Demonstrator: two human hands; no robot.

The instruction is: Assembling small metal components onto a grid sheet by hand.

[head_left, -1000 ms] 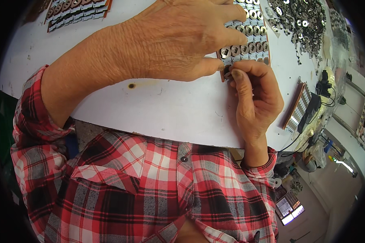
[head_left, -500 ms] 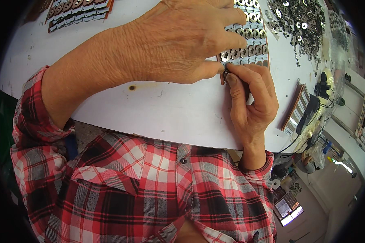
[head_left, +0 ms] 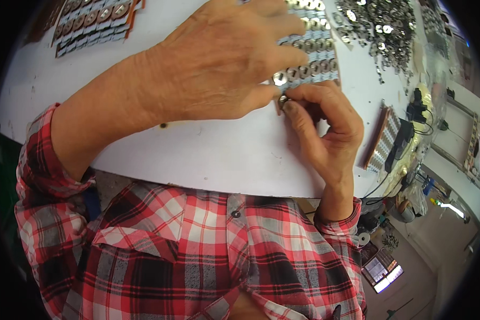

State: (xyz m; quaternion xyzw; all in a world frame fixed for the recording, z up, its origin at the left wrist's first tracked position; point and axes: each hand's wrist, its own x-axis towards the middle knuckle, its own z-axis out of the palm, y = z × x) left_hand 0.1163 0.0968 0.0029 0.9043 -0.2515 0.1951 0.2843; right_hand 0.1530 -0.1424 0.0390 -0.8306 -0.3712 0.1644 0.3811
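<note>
Right hand (head_left: 325, 128), nearly closed, pinches a small metal ring (head_left: 283, 100) at the near corner of my tray of rings (head_left: 309, 66), at 1 o'clock on the white counter (head_left: 208, 149). Left hand (head_left: 218, 64) lies flat, steadying the tray. Best pressed squarely into its pocket, I judge.

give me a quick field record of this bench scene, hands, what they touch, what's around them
surface: white worktable
left hand: left hand lies flat, palm down, on the tray of small silver metal rings, thumb at its near corner
right hand: right hand pinches one small silver ring between thumb and forefinger at the tray's near left corner
right of tray: loose heap of silver metal rings
far left: second brown-edged tray of rings
right edge: brown-edged tray standing tilted, black cables
clothing: red plaid shirt
</note>
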